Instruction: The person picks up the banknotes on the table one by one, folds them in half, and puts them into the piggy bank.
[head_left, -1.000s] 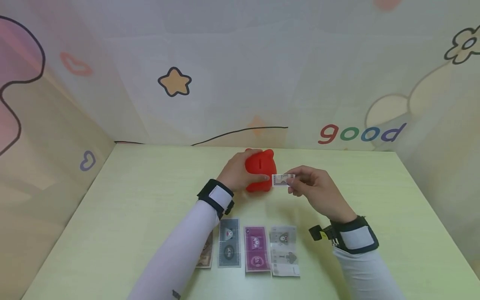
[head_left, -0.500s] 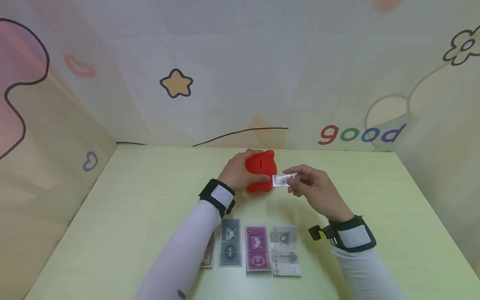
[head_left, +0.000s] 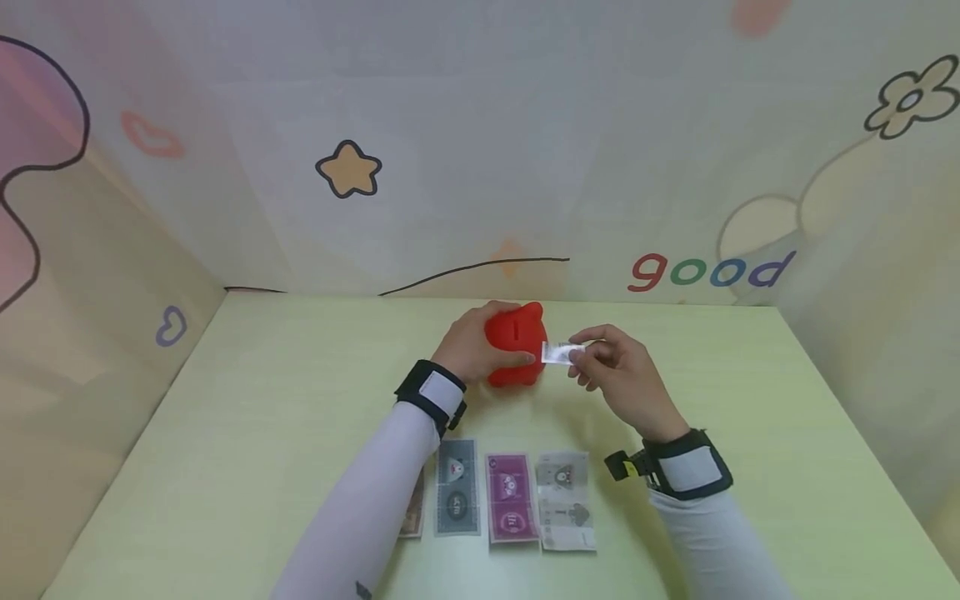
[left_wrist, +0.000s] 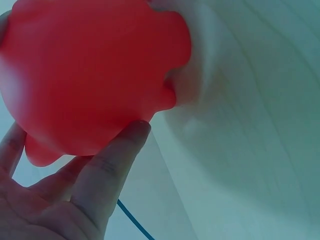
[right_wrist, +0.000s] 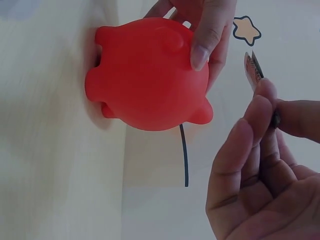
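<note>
Your left hand [head_left: 472,346] grips the red piggy bank [head_left: 529,337] from its left, thumb on the near side and fingers over the far side. The piggy bank stands on the table [head_left: 300,417], its slot [head_left: 517,331] facing up.

Your right hand [head_left: 618,371] pinches a small folded note [head_left: 555,353] between thumb and fingertips, at the right of the piggy bank. In the head view the end of the note overlaps the piggy bank's edge; in the right wrist view the two appear apart.

Four more notes lie on your side of the piggy bank: a purple note [head_left: 513,498] straight before it, a grey note [head_left: 567,502] slightly to its right, a blue-grey note [head_left: 457,487] slightly to its left, and a brown note [head_left: 413,512] farther left, partly hidden by your left sleeve [head_left: 367,500].

On progress, my judgement is as follows. Folding of the note you hold looks done, or nearly so. That note is outside the piggy bank, clear of the slot, so work on it is incomplete. The other four are not in hand. Whether the piggy bank contains anything cannot be told.
</note>
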